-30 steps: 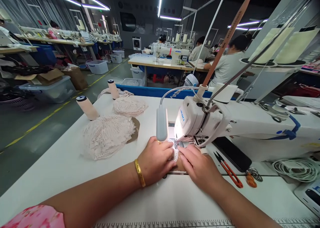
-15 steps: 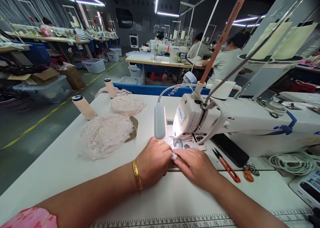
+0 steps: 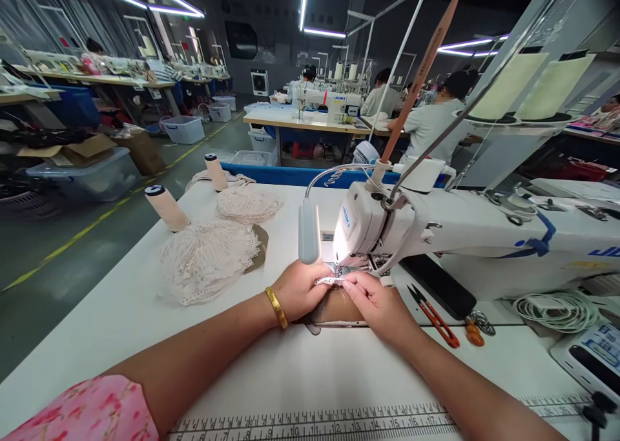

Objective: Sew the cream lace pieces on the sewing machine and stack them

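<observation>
A small piece of white lace (image 3: pixel 330 280) is stretched between my two hands, just in front of the needle area of a white sewing machine (image 3: pixel 358 225). My left hand (image 3: pixel 303 290), with a gold bangle at the wrist, is closed on the lace's left end. Thumb and fingers of my right hand (image 3: pixel 375 299) pinch its right end. A lit lamp (image 3: pixel 309 232) hangs just above my left hand. Beneath the lace, a brownish plate (image 3: pixel 339 307) shows in the tabletop. The underside of the lace is hidden.
Lace piles (image 3: pixel 208 260) and a thread cone (image 3: pixel 167 208) stand on the left. Right of my hand lie orange-handled thread snips (image 3: pixel 433 315), a black phone (image 3: pixel 438 286) and a coiled white cable (image 3: pixel 555 310). A ruler strip (image 3: pixel 310 425) runs along the front edge. Co-workers sit beyond.
My hands have moved apart and up slightly toward the needle area. The lace now shows between them, and the brownish plate is uncovered. The view has shifted slightly.
</observation>
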`<control>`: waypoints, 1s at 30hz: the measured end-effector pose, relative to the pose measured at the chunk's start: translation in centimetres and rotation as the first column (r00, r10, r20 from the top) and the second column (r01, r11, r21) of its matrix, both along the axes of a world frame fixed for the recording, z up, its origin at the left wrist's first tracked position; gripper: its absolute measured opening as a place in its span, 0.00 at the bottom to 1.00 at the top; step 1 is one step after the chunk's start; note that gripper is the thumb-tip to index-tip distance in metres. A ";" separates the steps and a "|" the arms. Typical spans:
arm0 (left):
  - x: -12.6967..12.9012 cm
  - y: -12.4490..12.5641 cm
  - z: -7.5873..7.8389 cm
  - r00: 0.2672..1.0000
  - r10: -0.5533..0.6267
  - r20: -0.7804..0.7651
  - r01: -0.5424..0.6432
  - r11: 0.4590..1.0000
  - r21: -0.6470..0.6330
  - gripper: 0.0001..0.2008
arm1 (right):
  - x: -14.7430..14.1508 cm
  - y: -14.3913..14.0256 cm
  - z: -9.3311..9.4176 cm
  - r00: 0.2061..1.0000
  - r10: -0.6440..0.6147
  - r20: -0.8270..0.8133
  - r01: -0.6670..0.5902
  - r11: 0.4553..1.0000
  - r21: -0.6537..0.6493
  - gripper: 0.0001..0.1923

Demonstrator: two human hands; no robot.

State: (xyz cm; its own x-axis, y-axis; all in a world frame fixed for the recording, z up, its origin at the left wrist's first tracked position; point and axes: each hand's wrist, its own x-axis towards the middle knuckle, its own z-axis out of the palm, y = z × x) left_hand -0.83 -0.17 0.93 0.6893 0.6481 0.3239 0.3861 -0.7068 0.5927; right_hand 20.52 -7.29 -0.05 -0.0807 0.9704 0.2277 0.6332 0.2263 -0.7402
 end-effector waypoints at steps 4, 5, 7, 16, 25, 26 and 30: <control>0.2 -0.1 0.0 1.000 0.027 0.017 -0.027 0.999 0.034 0.12 | -0.2 -0.2 0.3 1.000 -0.015 -0.013 0.015 1.000 0.019 0.18; 0.2 -0.1 0.0 0.999 0.039 0.018 -0.039 0.998 0.045 0.13 | -0.3 -0.2 0.4 1.000 -0.020 -0.009 0.021 0.999 0.031 0.18; 0.3 -0.2 -0.1 0.999 0.052 0.009 -0.053 0.996 0.068 0.13 | -0.4 -0.3 0.5 0.999 -0.042 0.013 0.041 0.996 0.082 0.17; 0.5 -0.2 0.0 0.999 0.055 0.002 -0.054 0.991 0.123 0.12 | -0.4 -0.4 0.4 0.983 -0.082 0.166 0.041 0.971 0.236 0.17; -1.0 -2.4 0.2 0.991 -0.116 -0.071 0.134 0.915 0.380 0.10 | 1.8 -0.5 0.6 0.831 0.240 0.502 -0.404 0.881 0.246 0.16; -1.1 -2.7 0.2 0.989 -0.134 -0.070 0.150 0.909 0.389 0.10 | 2.0 -0.6 0.7 0.822 0.239 0.516 -0.410 0.879 0.245 0.15; -1.3 -3.4 0.3 0.983 -0.168 -0.072 0.182 0.903 0.388 0.09 | 2.2 -0.9 1.0 0.817 0.233 0.527 -0.409 0.879 0.244 0.15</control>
